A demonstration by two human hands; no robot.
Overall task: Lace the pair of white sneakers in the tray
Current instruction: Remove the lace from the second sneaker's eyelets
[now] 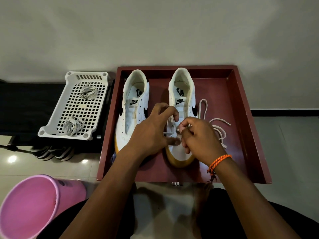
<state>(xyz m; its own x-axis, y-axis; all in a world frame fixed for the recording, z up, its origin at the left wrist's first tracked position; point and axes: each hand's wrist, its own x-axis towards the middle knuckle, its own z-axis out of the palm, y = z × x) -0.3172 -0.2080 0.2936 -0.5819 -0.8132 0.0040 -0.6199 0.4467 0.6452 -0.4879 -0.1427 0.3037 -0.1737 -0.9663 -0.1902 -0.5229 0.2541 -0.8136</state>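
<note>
Your right hand [198, 135] pinches the white lace [218, 131] at the lowest eyelets of the right sneaker [182, 94] in the maroon tray [241, 118]; your left hand [153, 130] curls round its vamp. Lacing has barely begun, I judge: next, thread the tip through and draw both ends even. The left sneaker [133, 107] stands unlaced.

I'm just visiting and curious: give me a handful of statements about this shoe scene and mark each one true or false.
1. Both hands work at the right sneaker. True.
2. The left sneaker is already fully laced. False: its eyelets show no lace.
3. The white basket holds two lace bundles. True.
4. The shoes stand in a blue tray. False: the tray is dark red.
5. An orange bracelet is on the right wrist. True.
6. The loose lace lies left of the left sneaker. False: it trails to the right of the right sneaker.
</note>
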